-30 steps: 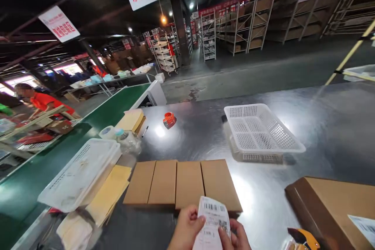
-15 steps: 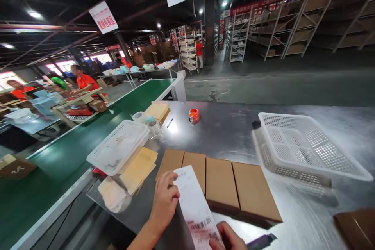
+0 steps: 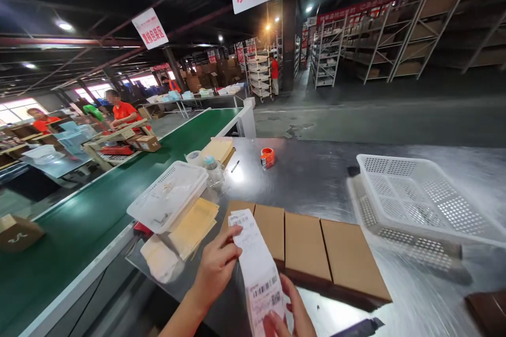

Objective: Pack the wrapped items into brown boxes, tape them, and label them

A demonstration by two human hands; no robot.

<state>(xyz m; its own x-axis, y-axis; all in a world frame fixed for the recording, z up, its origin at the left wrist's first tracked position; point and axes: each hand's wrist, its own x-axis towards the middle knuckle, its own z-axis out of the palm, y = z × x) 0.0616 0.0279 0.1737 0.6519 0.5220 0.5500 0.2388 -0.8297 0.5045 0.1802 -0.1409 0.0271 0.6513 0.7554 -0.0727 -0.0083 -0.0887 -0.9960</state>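
A stack of long white printed labels (image 3: 259,263) with barcodes is held between both hands, in front of the boxes. My left hand (image 3: 217,260) pinches its upper left edge between thumb and fingers. At the lower end, my right hand (image 3: 290,310) grips the right edge, thumb on the printed face. Just beyond lies a row of several brown cardboard boxes (image 3: 306,245), side by side on the metal table (image 3: 316,179); the labels cover part of the leftmost ones. A dark tool (image 3: 359,327), cut off by the bottom edge, lies right of my right hand.
An empty white basket (image 3: 419,195) stands right; a white tray (image 3: 169,195), yellow envelopes (image 3: 193,226) and a plastic bottle (image 3: 213,171) are left. An orange tape dispenser (image 3: 268,157) sits behind the boxes. A green conveyor (image 3: 98,205) runs along the left, with co-workers beyond.
My right hand has come up along the labels, and its fingers show more now. The stack's layered edges have become visible. The whole view has shifted slightly.
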